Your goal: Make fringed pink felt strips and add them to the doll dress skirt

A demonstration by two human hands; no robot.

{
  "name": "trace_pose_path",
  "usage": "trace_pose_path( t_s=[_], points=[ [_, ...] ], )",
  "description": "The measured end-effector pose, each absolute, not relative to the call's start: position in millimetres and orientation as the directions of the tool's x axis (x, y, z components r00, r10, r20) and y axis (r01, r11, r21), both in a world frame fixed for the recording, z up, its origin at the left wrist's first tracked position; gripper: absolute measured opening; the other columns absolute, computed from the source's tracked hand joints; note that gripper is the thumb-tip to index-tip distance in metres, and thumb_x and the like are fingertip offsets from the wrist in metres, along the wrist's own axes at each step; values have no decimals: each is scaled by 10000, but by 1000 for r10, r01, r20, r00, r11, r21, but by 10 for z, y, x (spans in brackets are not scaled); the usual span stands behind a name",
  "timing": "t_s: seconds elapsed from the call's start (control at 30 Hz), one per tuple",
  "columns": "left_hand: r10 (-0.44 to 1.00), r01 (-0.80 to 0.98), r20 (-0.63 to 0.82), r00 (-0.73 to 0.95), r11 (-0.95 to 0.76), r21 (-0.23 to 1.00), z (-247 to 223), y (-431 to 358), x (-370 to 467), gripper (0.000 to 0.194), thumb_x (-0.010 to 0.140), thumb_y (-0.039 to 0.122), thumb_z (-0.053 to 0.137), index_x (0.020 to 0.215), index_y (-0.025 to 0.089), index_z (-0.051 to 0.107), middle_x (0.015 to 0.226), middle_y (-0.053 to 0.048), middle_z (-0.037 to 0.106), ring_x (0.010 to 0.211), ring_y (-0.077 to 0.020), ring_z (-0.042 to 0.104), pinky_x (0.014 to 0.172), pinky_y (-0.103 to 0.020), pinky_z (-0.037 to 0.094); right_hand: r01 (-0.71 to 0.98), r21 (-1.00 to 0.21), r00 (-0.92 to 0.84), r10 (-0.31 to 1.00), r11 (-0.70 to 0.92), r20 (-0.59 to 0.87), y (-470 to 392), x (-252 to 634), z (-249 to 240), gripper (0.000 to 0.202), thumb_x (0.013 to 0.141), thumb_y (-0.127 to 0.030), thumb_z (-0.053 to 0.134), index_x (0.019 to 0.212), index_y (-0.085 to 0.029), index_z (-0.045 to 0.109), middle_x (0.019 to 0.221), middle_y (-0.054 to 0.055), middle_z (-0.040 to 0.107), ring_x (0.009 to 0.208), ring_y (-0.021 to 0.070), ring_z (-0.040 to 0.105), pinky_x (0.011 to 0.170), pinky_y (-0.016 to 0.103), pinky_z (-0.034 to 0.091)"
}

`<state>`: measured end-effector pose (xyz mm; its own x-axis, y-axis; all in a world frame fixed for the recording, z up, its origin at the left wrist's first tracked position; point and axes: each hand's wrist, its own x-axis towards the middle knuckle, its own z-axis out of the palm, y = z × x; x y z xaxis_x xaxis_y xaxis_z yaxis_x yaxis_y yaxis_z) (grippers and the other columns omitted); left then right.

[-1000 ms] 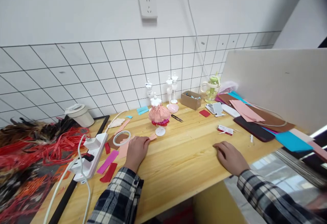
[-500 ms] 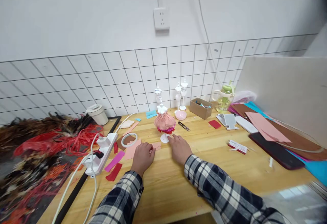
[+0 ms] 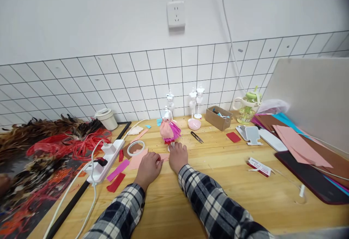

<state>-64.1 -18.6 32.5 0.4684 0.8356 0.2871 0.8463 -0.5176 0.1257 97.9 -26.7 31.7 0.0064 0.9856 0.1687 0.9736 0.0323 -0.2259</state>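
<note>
A miniature dress form stands upright on the table, wearing a crepe-paper skirt, peach on the left and magenta on the right. My right hand is closed at its white base, fingers bent over the stand and hiding most of it. To the left, my left hand rests on the table with curled fingers, thumb against the index finger. What it holds, if anything, is hidden. Peach paper lies beside it, and a peach strip lies between both hands.
Behind are white dress forms, a pink bowl, thread snips and a cardboard box. Leftward lie a tape roll, a power strip and feathers. Another person's hand shows at far left. A phone stand is rightward.
The dress form has turned, so magenta now shows on the skirt's right side. My right hand has moved left and curled at the base. The view has shifted slightly.
</note>
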Motion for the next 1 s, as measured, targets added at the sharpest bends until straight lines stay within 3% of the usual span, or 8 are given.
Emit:
trace_pose_path(
  t_s=[0.23, 0.57, 0.67, 0.73, 0.8, 0.9, 1.0],
  points=[
    [820, 836, 274, 502, -541, 90, 312, -191, -666, 195, 881, 292, 459, 775, 187, 585, 825, -66, 607, 845, -212, 562, 787, -336, 410, 976, -209, -12, 972, 63, 236, -315, 980, 256, 364, 916, -186, 306, 1171, -172, 565, 1061, 147, 567, 1004, 281, 456, 822, 408, 287],
    [754, 754, 275, 597, -644, 127, 321, -167, -785, 241, 894, 289, 472, 894, 200, 695, 899, -57, 702, 887, -216, 603, 836, -361, 416, 981, -192, 30, 975, 12, 218, -303, 976, 233, 466, 928, -269, 375, 1380, -167, 423, 1253, 175, 512, 1073, 270, 456, 859, 408, 306],
    [750, 749, 282, 598, -649, 135, 346, -183, -775, 231, 888, 279, 484, 878, 200, 701, 871, -57, 711, 862, -213, 616, 831, -364, 423, 972, -218, -31, 968, 86, 247, -471, 972, 318, 453, 911, -247, 401, 1354, -158, 440, 1305, 176, 491, 1088, 269, 455, 866, 405, 321],
    [752, 745, 286, 594, -649, 158, 354, -204, -761, 228, 883, 278, 492, 847, 198, 702, 846, -61, 712, 841, -212, 621, 819, -361, 431, 944, -268, -118, 956, 193, 270, -627, 978, 369, 403, 919, -246, 390, 1305, -179, 481, 1215, 142, 559, 1061, 250, 470, 877, 386, 333],
    [749, 715, 281, 600, -660, 232, 347, -233, -742, 217, 877, 280, 504, 850, 200, 703, 839, -59, 715, 839, -205, 628, 813, -348, 445, 899, -319, -222, 940, 301, 260, -772, 1000, 391, 427, 892, -287, 459, 1306, -184, 475, 1190, 118, 579, 1066, 242, 472, 898, 371, 345],
    [748, 598, 215, 628, -641, 482, 321, -279, -725, 194, 861, 289, 535, 893, 204, 706, 850, -42, 728, 812, -170, 651, 779, -291, 487, 849, -345, -351, 915, 400, 198, -912, 1064, 370, 516, 852, -293, 532, 1345, -174, 437, 1190, 97, 594, 1058, 238, 483, 891, 363, 369],
    [795, 507, 181, 578, -524, 684, 319, -282, -751, 226, 854, 334, 547, 905, 175, 698, 848, -50, 733, 763, -154, 669, 715, -253, 521, 848, -334, -394, 911, 411, 120, -983, 1146, 334, 397, 870, -279, 517, 1260, -209, 521, 1137, 71, 628, 1021, 237, 502, 851, 369, 385]
  ],
)
